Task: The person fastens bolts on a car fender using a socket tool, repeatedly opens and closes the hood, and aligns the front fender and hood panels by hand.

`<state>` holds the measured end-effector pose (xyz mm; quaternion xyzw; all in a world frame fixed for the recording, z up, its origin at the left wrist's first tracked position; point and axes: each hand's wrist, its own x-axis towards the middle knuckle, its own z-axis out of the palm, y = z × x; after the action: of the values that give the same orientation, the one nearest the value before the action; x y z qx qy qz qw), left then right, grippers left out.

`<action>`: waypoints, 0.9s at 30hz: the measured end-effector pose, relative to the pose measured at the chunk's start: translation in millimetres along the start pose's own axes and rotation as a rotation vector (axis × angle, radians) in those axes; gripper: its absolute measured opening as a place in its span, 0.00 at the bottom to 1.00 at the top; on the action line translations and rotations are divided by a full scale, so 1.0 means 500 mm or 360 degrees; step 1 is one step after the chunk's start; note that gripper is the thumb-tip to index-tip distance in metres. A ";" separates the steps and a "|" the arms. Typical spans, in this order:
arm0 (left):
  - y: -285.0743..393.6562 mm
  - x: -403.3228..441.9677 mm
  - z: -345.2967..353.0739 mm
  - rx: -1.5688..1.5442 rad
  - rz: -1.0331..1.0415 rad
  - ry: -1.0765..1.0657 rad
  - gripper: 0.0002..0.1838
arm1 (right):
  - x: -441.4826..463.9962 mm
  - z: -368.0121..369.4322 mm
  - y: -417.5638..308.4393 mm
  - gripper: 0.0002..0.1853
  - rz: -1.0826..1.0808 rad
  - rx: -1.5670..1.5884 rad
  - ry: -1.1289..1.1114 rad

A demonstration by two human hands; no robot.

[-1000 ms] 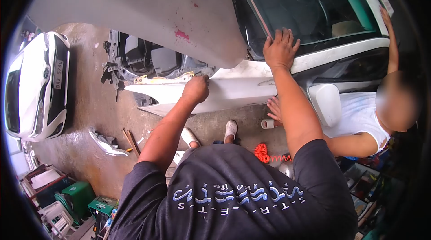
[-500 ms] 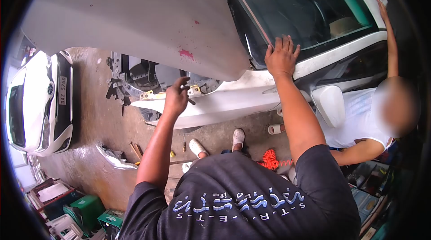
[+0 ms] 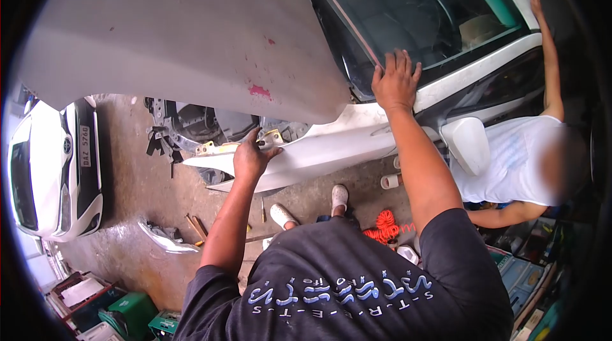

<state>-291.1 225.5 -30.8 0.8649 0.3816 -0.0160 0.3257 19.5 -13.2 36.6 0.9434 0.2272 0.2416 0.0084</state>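
Note:
My left hand (image 3: pixel 250 157) is at the upper edge of the white fender (image 3: pixel 306 155), beside the yellowish bracket (image 3: pixel 272 136). Its fingers are curled around something small and dark, too hidden to name. My right hand (image 3: pixel 395 86) lies with spread fingers at the lower corner of the windshield (image 3: pixel 408 15), near the white pillar, holding nothing. Above my left hand rises the grey raised hood (image 3: pixel 172 35) with a pink patch. Under it the engine bay (image 3: pixel 197 121) shows, its front parts exposed.
At the right a person in a white top (image 3: pixel 510 156) reaches along the car beside the side mirror (image 3: pixel 465 146). A second white car (image 3: pixel 54 169) stands at the left. On the floor lie an orange coiled hose (image 3: pixel 384 227), a removed lamp part (image 3: pixel 167 237) and tools; green boxes (image 3: pixel 131 314) stand lower left.
My left hand has moved left along the fender edge since the first frame and is now lower than half a second ago. My right hand stays on the windshield corner. The view has shifted.

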 end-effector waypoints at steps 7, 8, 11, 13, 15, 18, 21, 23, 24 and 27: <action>-0.019 0.019 0.016 -0.0120 0.0158 -0.0004 0.50 | -0.007 0.006 0.000 0.22 -0.0010 -0.0028 0.0006; -0.016 0.029 0.003 -0.0119 0.0169 0.0006 0.50 | -0.005 0.005 0.002 0.22 -0.0007 -0.0029 0.0022; -0.022 0.045 -0.040 -0.0116 0.0228 -0.0210 0.52 | -0.006 0.004 0.001 0.22 -0.0006 -0.0061 0.0056; -0.031 0.034 -0.086 -0.0277 0.0290 -0.0070 0.42 | 0.000 0.003 -0.002 0.22 -0.0011 -0.0046 0.0055; -0.056 0.029 -0.118 -0.0701 0.0182 -0.0045 0.31 | -0.014 0.004 0.002 0.22 0.0023 -0.0038 0.0018; -0.065 0.021 -0.176 -0.1806 -0.0043 -0.0277 0.16 | -0.006 0.004 0.002 0.23 0.0026 -0.0042 -0.0013; -0.024 0.007 -0.205 -0.1838 0.0108 -0.0304 0.15 | -0.006 0.005 0.002 0.23 0.0033 -0.0026 -0.0006; 0.030 -0.009 -0.196 -0.2085 0.0148 -0.0100 0.14 | -0.008 0.006 0.002 0.23 0.0043 -0.0014 0.0001; 0.032 -0.003 -0.179 -0.2074 0.0147 -0.0118 0.14 | -0.007 0.006 0.004 0.22 0.0032 0.0001 0.0024; 0.016 0.022 -0.093 -0.2145 0.0166 0.0070 0.12 | -0.007 0.010 0.007 0.23 0.0047 0.0015 0.0001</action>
<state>-288.3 255.5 7.2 0.4903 0.2726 0.2588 0.7864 20.6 -17.2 31.0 0.9466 0.2145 0.2409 0.0004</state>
